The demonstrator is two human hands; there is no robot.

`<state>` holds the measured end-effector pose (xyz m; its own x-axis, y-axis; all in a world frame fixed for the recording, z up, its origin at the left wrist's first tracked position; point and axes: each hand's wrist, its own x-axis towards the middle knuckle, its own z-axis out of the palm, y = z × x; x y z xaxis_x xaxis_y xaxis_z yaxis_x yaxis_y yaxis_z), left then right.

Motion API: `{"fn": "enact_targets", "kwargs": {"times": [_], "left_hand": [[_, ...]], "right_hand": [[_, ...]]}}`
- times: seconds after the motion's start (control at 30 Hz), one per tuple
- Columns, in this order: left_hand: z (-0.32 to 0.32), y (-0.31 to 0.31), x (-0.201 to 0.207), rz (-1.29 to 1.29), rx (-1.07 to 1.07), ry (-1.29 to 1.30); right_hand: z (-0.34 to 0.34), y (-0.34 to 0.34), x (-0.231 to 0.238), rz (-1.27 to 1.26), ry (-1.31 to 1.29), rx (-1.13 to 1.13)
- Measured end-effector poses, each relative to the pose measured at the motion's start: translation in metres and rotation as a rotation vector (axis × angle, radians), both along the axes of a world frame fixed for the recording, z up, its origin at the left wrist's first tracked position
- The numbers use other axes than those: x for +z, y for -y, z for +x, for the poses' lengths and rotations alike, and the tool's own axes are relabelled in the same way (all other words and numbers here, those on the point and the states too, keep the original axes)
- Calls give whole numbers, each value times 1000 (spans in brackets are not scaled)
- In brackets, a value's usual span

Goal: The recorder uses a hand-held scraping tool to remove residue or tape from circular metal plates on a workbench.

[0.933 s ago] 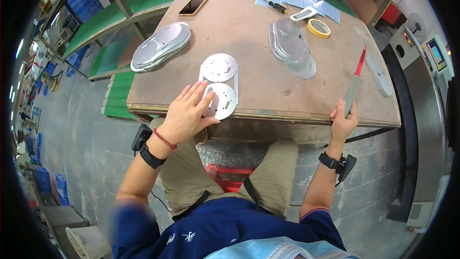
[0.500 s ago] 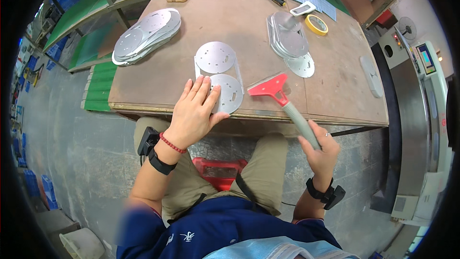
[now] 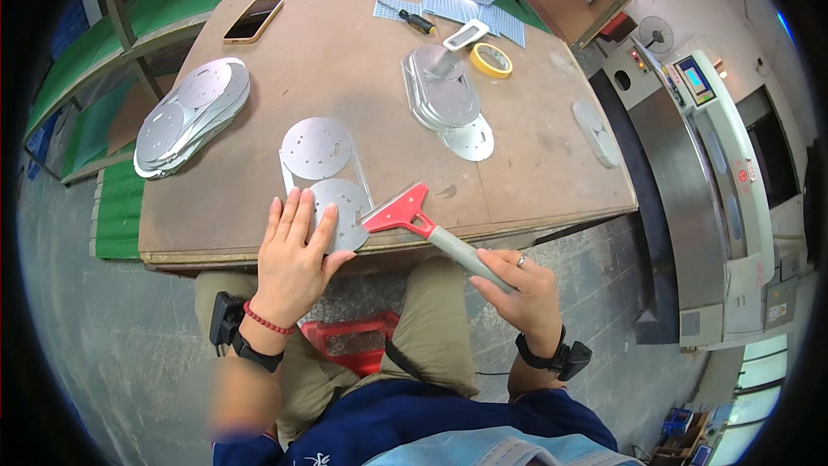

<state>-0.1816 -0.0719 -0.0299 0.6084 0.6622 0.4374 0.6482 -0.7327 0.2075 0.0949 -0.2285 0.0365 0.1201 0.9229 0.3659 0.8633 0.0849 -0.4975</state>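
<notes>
A dark phone screen [image 3: 253, 19] lies at the table's far left; a small blue screen [image 3: 694, 78] glows on the grey machine at right.

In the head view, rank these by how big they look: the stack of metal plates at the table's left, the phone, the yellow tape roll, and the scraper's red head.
1. Stack of metal plates, clearly the largest.
2. Scraper's red head and phone: they look alike, and the scraper lies nearer the camera, so no ranking between them.
3. Yellow tape roll, the smallest.

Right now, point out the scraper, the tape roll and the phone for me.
scraper [image 3: 398, 214]: head view, on its red blade head at the table's near edge.
tape roll [image 3: 492, 59]: head view, on the yellow ring's rim.
phone [image 3: 253, 19]: head view, middle of its dark screen.
</notes>
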Motion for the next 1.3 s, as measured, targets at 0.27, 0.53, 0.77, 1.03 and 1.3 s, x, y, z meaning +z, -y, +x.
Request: {"fn": "enact_targets", "kwargs": {"times": [0.27,0.53,0.77,1.03,1.3], "left_hand": [[4,-2,0,11,-47,34],[0,-3,-4,32,-16,0],[3,-3,0,-15,-34,20],[4,-4,-1,18,-32,61],[0,-5,-3,21,-20,51]], "right_hand": [[1,4,0,13,31,-12],[2,-3,2,8,61,23],[1,-3,-6,35,69,10],[-6,-18,1,60,101,13],[-10,-38,4,21,121,12]]}}
